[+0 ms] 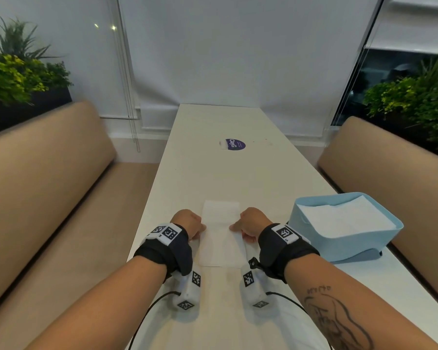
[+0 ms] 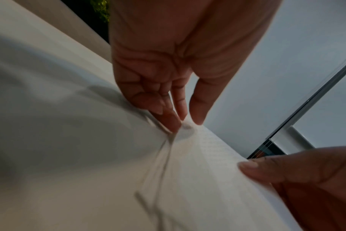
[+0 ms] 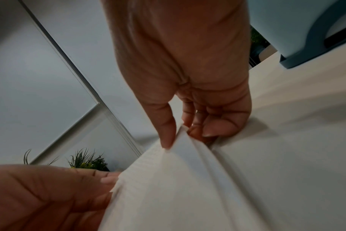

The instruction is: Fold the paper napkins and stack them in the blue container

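A white paper napkin [image 1: 221, 233] lies lengthwise on the white table [image 1: 225, 173] between my hands. My left hand [image 1: 202, 229] pinches its left edge; the left wrist view shows thumb and curled fingers [image 2: 168, 115] closing on the napkin [image 2: 203, 175] there. My right hand [image 1: 235, 227] pinches the right edge, and in the right wrist view the napkin [image 3: 188, 187] rises in a ridge at the hand [image 3: 180, 137]. The light blue container [image 1: 339, 251] stands just right of my right wrist, with folded white napkins [image 1: 344, 218] inside.
A purple round sticker [image 1: 234, 144] lies farther up the table. Tan padded benches run along the left [image 1: 48, 185] and right [image 1: 390, 168] sides. Green plants [image 1: 15, 77] stand behind the benches. A white wall closes the table's far end.
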A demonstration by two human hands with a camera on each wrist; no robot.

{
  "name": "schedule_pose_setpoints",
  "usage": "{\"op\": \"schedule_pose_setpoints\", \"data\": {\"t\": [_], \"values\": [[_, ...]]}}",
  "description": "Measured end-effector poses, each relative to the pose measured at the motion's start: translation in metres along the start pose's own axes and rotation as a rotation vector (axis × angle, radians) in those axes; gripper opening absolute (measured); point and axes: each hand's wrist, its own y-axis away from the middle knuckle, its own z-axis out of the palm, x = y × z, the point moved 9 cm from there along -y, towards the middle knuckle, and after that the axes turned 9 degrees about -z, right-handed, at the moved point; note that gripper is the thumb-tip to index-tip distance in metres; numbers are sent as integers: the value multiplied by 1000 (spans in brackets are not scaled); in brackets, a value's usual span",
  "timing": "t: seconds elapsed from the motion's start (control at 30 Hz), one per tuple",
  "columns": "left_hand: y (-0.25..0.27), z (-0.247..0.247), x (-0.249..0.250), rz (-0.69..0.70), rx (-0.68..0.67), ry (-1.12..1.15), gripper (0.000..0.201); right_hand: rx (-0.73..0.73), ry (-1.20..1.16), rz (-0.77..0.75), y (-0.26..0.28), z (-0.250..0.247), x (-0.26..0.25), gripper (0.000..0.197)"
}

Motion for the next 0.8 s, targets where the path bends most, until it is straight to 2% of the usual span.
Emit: {"op": "schedule_pose_setpoints", "data": {"t": [0.07, 0.2, 0.47, 0.67, 0.73, 0.8], "values": [[2, -3, 4, 22, 35, 13, 14, 4, -28, -7, 1, 1, -1, 26], [6, -11, 14, 80, 142, -48, 29, -5, -26, -26, 3, 1, -2, 31], [11, -20, 23, 136, 248, -97, 15, -14, -29, -28, 6, -1, 1, 33], [13, -32, 26, 172, 363, -97, 19, -20, -76, -10, 6, 2, 3, 31], [12, -33, 26, 195, 365, -35, 25, -22, -89, 0, 6, 4, 4, 29], [7, -29, 26, 225, 309, 72, 27, -20, -102, 9, 5, 4, 6, 28]]}}
